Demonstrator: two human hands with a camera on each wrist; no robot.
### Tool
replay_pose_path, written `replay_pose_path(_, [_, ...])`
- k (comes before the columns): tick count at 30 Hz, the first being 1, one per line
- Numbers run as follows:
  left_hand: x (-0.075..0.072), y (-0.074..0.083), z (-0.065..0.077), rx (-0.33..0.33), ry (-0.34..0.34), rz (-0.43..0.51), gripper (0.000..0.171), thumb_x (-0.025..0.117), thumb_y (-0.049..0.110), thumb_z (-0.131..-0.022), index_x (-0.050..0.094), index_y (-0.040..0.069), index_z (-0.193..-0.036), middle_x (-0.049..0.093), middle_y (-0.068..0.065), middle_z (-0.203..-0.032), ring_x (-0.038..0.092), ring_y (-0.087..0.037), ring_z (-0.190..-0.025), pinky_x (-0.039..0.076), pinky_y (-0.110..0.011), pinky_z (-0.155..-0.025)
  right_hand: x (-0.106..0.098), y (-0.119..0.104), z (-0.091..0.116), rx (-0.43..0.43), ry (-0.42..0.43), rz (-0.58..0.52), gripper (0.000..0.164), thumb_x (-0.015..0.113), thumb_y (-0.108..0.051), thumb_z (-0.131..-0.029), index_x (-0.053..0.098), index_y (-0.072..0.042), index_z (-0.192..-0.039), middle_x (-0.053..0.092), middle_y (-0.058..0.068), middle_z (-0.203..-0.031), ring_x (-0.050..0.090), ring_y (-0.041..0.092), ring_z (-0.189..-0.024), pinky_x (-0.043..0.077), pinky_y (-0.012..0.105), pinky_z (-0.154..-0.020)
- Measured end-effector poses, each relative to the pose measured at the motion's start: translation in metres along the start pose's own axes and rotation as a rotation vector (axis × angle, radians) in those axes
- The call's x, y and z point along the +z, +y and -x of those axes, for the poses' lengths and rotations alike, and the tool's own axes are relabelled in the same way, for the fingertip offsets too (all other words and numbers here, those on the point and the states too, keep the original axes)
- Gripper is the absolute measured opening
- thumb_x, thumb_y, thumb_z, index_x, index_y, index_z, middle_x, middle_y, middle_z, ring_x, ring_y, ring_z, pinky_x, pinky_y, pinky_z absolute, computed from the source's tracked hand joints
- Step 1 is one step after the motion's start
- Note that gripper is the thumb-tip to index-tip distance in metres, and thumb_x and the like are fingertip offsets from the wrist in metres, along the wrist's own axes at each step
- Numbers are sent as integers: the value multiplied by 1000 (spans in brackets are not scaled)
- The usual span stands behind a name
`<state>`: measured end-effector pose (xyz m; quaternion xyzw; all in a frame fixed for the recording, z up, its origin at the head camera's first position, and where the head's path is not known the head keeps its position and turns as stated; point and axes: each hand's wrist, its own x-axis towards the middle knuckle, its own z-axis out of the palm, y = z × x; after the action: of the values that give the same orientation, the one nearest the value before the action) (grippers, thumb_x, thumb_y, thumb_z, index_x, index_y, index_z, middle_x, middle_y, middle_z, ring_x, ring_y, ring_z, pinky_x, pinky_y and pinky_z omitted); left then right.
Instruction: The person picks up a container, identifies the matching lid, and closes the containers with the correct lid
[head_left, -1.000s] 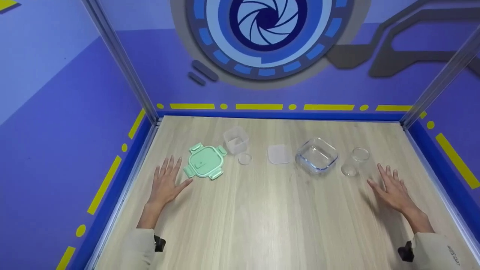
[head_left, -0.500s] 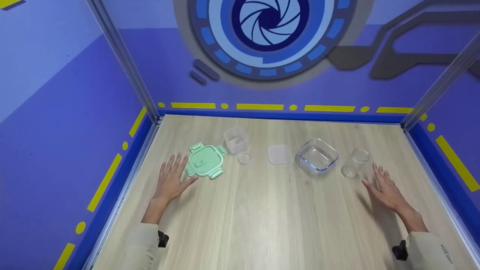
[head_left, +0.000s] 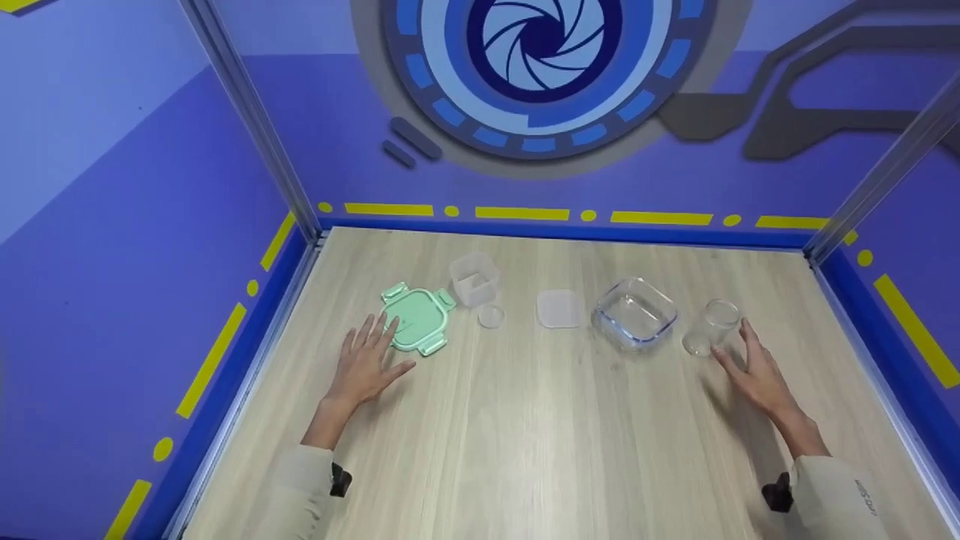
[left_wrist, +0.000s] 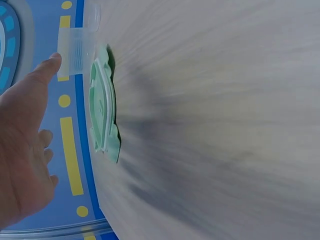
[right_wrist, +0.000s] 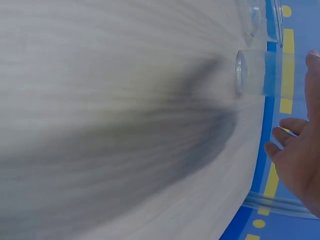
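Note:
My left hand (head_left: 364,369) hovers with spread fingers at the near-left side of a green snap-lock lid (head_left: 421,319), its fingertips overlapping the lid's edge in the head view. In the left wrist view that lid (left_wrist: 102,105) lies on the table beyond the hand. On the other side, my right hand (head_left: 761,379) is beside a clear glass cup (head_left: 711,328), thumb and fingers apart and reaching toward it. The right wrist view shows the upright cup (right_wrist: 255,73) near the thumb; whether they touch I cannot tell. Neither hand holds anything.
A square glass container (head_left: 635,313) stands left of the cup. Between it and the green lid are a translucent square lid (head_left: 558,309), a small round clear lid (head_left: 491,316) and a translucent plastic box (head_left: 474,280). Printed walls edge the wooden table (head_left: 540,435).
Both hands have moved inward: the left one rightward to the green lid, the right one leftward to the glass cup. The objects stay in place on the table.

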<state>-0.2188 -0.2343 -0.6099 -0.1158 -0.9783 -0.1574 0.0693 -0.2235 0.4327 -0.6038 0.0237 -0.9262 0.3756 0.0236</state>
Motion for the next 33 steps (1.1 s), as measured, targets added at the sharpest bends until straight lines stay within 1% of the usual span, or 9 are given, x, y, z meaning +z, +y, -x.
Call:
replay_pose_path(3, [4,2,1,15,-2,3,88,65,56,-92,35,9,-159,32,-22,-165,26,-44,-154,22,-68,-121,5,-3,-6,1,9,-33,90,55,-38,-104,-2,-1,-163,21,42,-160,19,64,-146,18,81,-111])
replay_pose_path(7, [10,6,4,18,6,8,86,66,55,-92,37,8,-158,34,-22,-164,28,-44,-153,23,-68,-120,8,-2,-7,-4,29,-77,89,56,-36,-104,-2,-4,-164,26,42,-158,25,61,-146,22,80,-110])
replay_pose_path(12, [17,8,9,14,-15,21,87,66,55,-92,37,8,-158,34,-21,-164,28,-45,-153,23,-67,-121,14,-6,-11,-8,58,-122,89,57,-31,-105,-3,0,-162,32,43,-154,32,59,-143,27,76,-111])
replay_pose_path(15, [20,9,11,20,-23,26,86,66,55,-92,37,7,-158,34,-22,-164,28,-45,-153,23,-67,-121,16,-8,-15,6,63,-166,92,58,-29,-104,-7,2,-161,29,44,-154,31,60,-143,28,74,-112])
replay_pose_path(19, [20,9,10,33,-13,24,86,64,55,-93,36,7,-158,34,-22,-164,28,-44,-154,23,-67,-121,18,-11,-21,42,67,-217,98,62,-29,-102,-10,0,-161,23,44,-157,27,61,-145,27,71,-115])
replay_pose_path(23, [19,8,10,34,-5,19,86,65,55,-93,36,7,-158,34,-22,-164,29,-44,-153,24,-67,-121,21,-9,-26,66,82,-242,94,63,-27,-101,-3,0,-162,24,42,-158,29,61,-145,29,68,-117])
replay_pose_path(28, [19,7,13,28,7,15,85,67,53,-93,38,5,-157,35,-23,-163,30,-45,-152,25,-67,-120,25,-4,-25,102,94,-241,85,62,-26,-103,7,3,-161,30,40,-156,34,59,-143,31,64,-117])
replay_pose_path(33, [21,5,15,29,-1,23,85,66,53,-94,37,5,-158,34,-23,-164,29,-45,-153,24,-66,-121,27,-3,-25,113,97,-266,82,65,-21,-101,14,3,-160,32,40,-155,35,59,-142,32,67,-116])
